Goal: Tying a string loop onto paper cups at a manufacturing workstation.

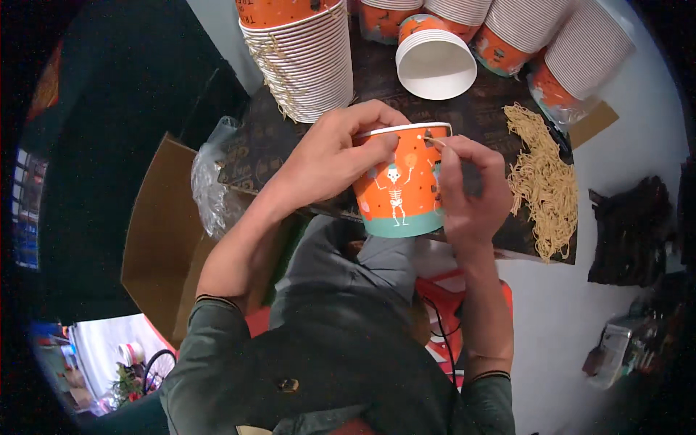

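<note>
My left hand grips an orange paper bucket near its white rim, thumb outside on the wall. The bucket has a white skeleton print and a green band at its base. It is held upright, slightly tilted, in front of my lap at the table's near edge. At the bucket's right side, just below the rim, my right hand pinches a thin tan cord between thumb and forefinger. The cord's end lies against the orange wall. Whether it passes through a hole there, I cannot make out.
A tall stack of nested buckets, with tan cords hanging down its side, stands at the left. A pile of cords covers the table's right side. One bucket lies sideways near wrapped stacks. An open cardboard box is at lower left.
</note>
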{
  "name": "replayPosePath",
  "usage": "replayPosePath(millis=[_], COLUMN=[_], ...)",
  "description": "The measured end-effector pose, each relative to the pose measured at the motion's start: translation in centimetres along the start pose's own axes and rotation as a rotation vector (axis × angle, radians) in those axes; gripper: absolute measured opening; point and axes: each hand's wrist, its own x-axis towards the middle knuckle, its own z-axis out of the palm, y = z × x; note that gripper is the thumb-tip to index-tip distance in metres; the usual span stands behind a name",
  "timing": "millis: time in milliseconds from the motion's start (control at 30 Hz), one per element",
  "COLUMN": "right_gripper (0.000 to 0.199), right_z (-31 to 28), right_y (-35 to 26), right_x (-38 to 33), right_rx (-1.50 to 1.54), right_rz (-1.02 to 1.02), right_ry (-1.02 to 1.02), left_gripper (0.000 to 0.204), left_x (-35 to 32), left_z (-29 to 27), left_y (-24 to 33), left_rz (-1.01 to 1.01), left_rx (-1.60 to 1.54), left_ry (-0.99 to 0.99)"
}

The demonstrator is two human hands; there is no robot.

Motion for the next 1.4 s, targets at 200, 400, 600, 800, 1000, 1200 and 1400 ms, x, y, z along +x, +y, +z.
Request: replayPosePath(millis=[200,400,600,800,1000,1200,1400], right_gripper=[0.016,0.015,0.017,0.018,0.017,0.016,0.019], right_z=[-0.5,-0.8,-0.4,-0.6,-0.8,-0.7,-1.0], right_y=[0.4,0.3,0.6,-0.1,-0.3,0.0,0.0], right_x=[-0.4,-0.1,-0.1,0.2,0.2,0.0,0.0], right_rx=[-0.069,-0.078,-0.038,-0.053,-0.058,-0.064,-0.144], right_rz=[-0.137,-0.128,-0.083,-0.073,-0.067,-0.105,-0.152], right_ry=[-0.046,-0.049,0.009,0.009,0.02,0.008,-0.016], left_gripper=[0.03,0.029,0.03,0.03,0.03,0.03,0.03], left_x=[-0.2,-0.3,-0.3,-0.5,-0.5,-0.6,-0.6], left_z=[0.3,0.3,-0.2,-0.3,-0.2,-0.4,-0.3], left_y=[-0.1,0.3,0.4,0.4,0.5,0.6,0.8], left_rz=[0.04,0.045,0.003,0.036,0.027,0.021,0.004], left_rx=[-0.008,-0.024,0.01,0.05,0.036,0.097,0.105], left_ry=[0.004,-0.022,-0.084,-0.104,-0.13,-0.12,-0.113])
